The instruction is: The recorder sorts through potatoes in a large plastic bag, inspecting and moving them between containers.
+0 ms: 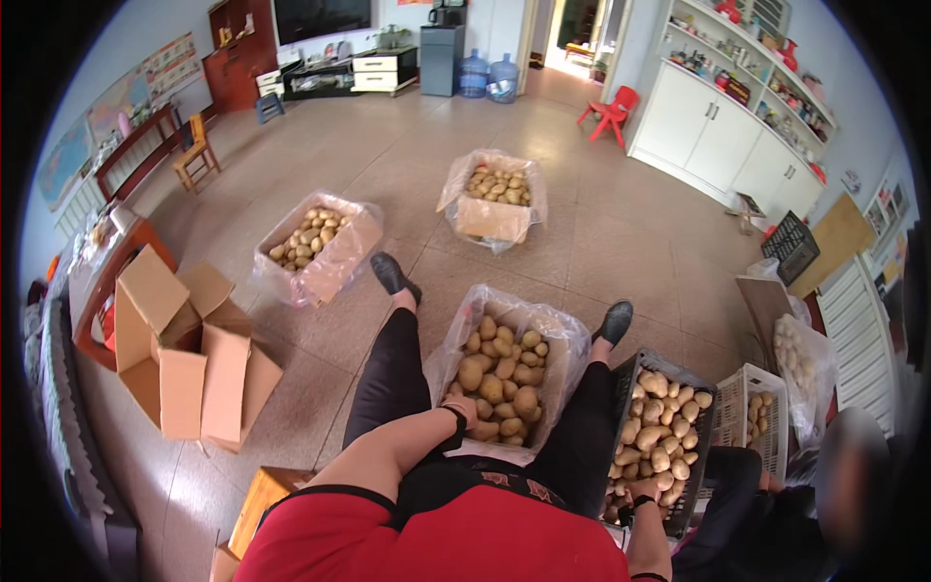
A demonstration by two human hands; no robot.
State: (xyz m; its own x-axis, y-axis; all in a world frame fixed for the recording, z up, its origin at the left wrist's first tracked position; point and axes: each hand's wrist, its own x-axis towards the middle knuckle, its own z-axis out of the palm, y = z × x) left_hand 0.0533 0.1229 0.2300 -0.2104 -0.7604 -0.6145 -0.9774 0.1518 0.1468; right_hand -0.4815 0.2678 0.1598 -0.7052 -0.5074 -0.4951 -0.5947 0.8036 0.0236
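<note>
Between my legs stands a cardboard box lined with clear plastic, filled with potatoes. My left hand rests at the left side of this box, against the potatoes; whether it grips one cannot be told. To my right is a black plastic crate heaped with potatoes. My right hand reaches into its near end and touches potatoes; its fingers are partly hidden among them, so its hold is unclear. A dark band circles each wrist.
Two more plastic-lined boxes of potatoes stand ahead, one left and one farther off. Empty cardboard boxes lie left. At right are a white crate, a seated person and a bag. A wooden stool is beside me.
</note>
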